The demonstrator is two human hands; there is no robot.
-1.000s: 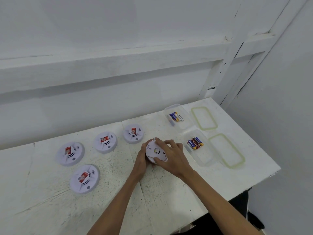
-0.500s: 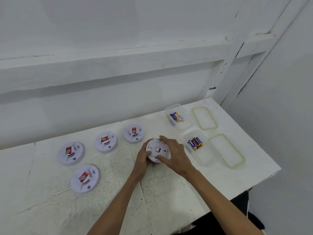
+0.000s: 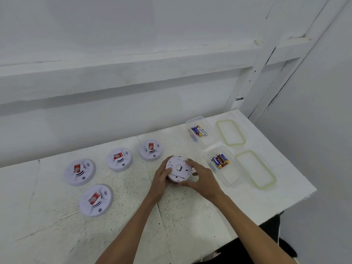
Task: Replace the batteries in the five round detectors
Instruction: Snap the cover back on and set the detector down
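Detector at front left (image 3: 96, 200): nearest to you, face up on the table (image 3: 190, 216), no hand on it. It has a red label at centre with a sound-wave mark beside it. The print is too small to read.

Held detector (image 3: 179, 168): mid-table, straight ahead of you, flipped back side up. Your left hand (image 3: 162, 178) curls round its left rim. Your right hand (image 3: 202, 178) curls round the right and near rim, fingers bent on the edge. This reads as a twist grip, one hand bracing while the other turns the back plate, which looks slightly askew on the body. Likely the first of the five to be opened.

Beyond, a row of three: second detector (image 3: 79, 172), third detector (image 3: 119, 159) and fourth detector (image 3: 151, 149). All are face up with the same red labels, illegible. They are laid apart, probably so you can take them in turn.

Right of your hands, the near container (image 3: 233, 180) is open and holds red and blue batteries (image 3: 220, 161). The far container (image 3: 206, 141) holds blue and yellow batteries (image 3: 199, 131). Two boxes suggest new kept apart from spent; which is which, cannot tell. The wrapper print is unreadable. The near lid (image 3: 256, 169) and far lid (image 3: 230, 132) lie just right of their boxes, off so you can reach in.
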